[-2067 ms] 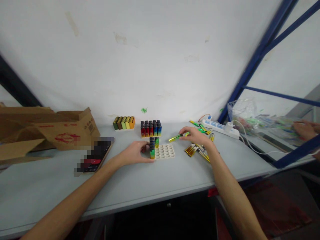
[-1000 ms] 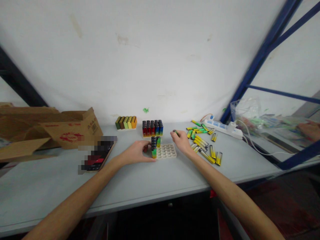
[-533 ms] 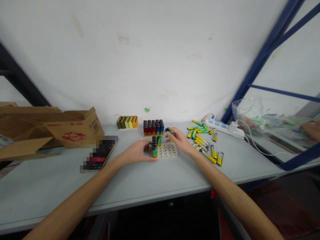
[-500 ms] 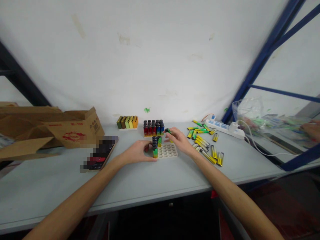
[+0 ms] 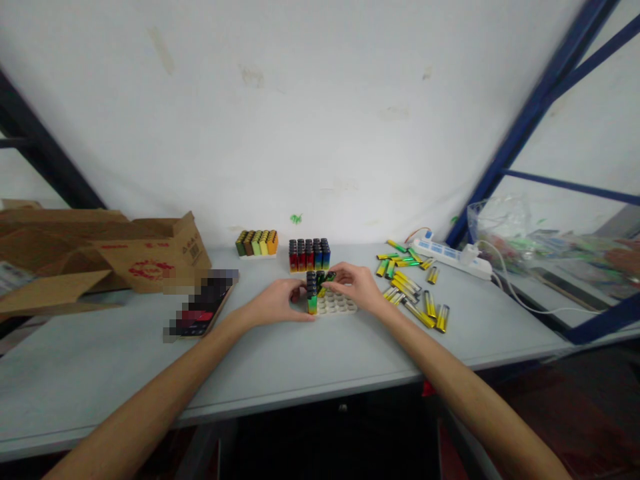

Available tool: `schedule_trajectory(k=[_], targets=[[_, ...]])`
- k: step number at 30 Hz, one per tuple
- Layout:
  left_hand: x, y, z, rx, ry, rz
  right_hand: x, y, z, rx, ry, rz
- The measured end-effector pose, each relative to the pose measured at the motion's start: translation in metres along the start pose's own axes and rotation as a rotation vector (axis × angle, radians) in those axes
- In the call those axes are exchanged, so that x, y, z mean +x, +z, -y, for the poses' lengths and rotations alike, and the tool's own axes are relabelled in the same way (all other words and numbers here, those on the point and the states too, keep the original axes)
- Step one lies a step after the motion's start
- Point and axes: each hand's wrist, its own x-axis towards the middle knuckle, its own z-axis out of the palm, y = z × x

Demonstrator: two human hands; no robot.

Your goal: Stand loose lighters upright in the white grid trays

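A white tray with round holes (image 5: 340,305) lies on the table between my hands. Black-topped, green-and-yellow lighters (image 5: 312,301) stand upright in a row at its left end. My left hand (image 5: 276,301) curls around that end, thumb in front and fingers behind, steadying the tray. Pinched in the fingers of my right hand (image 5: 359,285) is another lighter (image 5: 329,277), tilted above the holes close to the standing row. Loose yellow and green lighters (image 5: 406,283) lie scattered to the right of my right hand.
Behind the tray stands a block of red and blue lighters (image 5: 309,255); left of it, a block of green-to-orange ones (image 5: 257,243). A phone (image 5: 207,303) and open cardboard box (image 5: 155,257) are at left. A power strip (image 5: 450,257) lies right, beside a blue rack post (image 5: 520,133).
My right hand has moved slightly left and down with its lighter, bringing it over the tray near the standing row. My left hand stays at the tray's left end.
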Motion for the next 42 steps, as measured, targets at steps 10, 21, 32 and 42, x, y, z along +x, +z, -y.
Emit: schedule_trajectory(k=[10, 21, 32, 42], targets=[[0.001, 0.001, 0.002, 0.006, 0.000, 0.009, 0.001, 0.007, -0.002, -0.083, -0.059, 0.052], [0.000, 0.001, 0.002, 0.002, -0.002, -0.010, 0.007, -0.014, 0.000, -0.291, -0.106, 0.077], [0.000, -0.001, -0.001, 0.012, -0.023, 0.007, 0.000, -0.128, -0.042, -0.929, 0.352, -0.285], [0.001, 0.000, 0.001, 0.026, -0.018, 0.016, 0.008, -0.096, -0.049, -1.116, 0.503, -0.036]])
